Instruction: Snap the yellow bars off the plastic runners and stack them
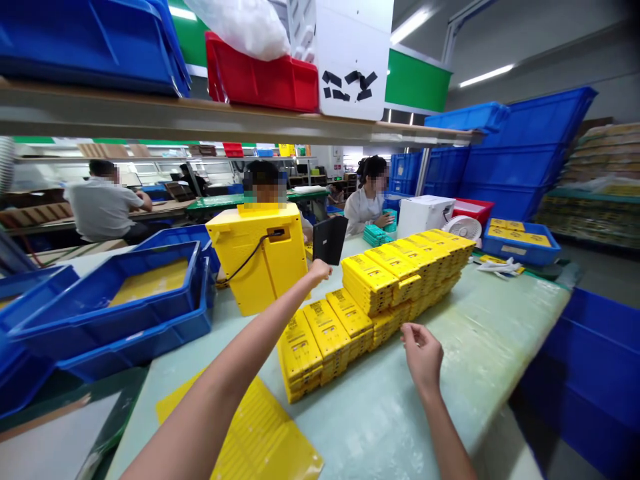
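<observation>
My left hand (pixel 321 271) is stretched forward in a fist, at the lower edge of an upright black panel (pixel 330 239). Whether its fingers grip that panel, I cannot tell. Just left of it stands a yellow box-shaped machine (pixel 240 267) with a black cable. My right hand (pixel 423 353) has its fingers curled inward beside the near side of the stacks, with nothing visible in it. Between my arms run rows of stacked flat yellow plastic pieces (pixel 325 330) with black print; the farther stacks (pixel 370 277) rise higher. Under my left forearm lies a ridged yellow sheet (pixel 270 433).
Blue bins (pixel 115 313) sit left of the pale green tabletop (pixel 480 360). At its far end are a small white fan (pixel 463 228) and a blue tray (pixel 520 241) of yellow pieces. A shelf (pixel 240 123) crosses overhead. Co-workers (pixel 367 200) sit beyond the table.
</observation>
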The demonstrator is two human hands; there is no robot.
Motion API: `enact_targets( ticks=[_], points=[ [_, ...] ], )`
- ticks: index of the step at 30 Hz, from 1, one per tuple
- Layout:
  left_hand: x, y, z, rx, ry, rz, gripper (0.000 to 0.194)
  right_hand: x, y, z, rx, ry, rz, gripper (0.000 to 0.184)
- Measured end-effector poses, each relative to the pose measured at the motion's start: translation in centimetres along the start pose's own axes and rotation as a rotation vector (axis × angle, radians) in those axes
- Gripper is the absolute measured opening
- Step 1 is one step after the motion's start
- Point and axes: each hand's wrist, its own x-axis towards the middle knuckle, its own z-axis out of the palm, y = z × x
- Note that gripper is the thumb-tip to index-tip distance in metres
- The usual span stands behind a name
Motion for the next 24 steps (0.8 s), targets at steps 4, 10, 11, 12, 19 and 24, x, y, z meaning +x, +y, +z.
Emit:
enact_targets(
  ticks=[4,10,11,12,19,24],
  points=[
    [1.7,-1.9,1.2,0.162,-0.144,-0.009,0.024,0.2,0.5,0.6,-0.036,-0.014,-0.056,0.052],
    [3.6,-3.6,2.8,0.268,-0.198,-0.004,0.031,0.7,1.6,1.3,0.043,-0.123,0.019,0.071],
    [3.9,-3.7,2.8,0.289,-0.199,-0.010,0.031,0.7,1.7,1.5,0.057,-0.135,0.021,0.071],
    [4.1,-3.9,2.7,0.313,-0.202,-0.018,0.030,0.8,1.8,1.6,0.065,-0.135,0.020,0.070],
    [4.7,-4.4,2.8,0.456,-0.259,0.013,0.028,0.7,1.8,1.9,0.020,-0.079,-0.076,0.068],
    [4.1,-4.0,2.6,0.519,-0.294,0.105,0.029,-0.3,0.3,1.9,-0.039,0.048,-0.229,0.063]
  ],
)
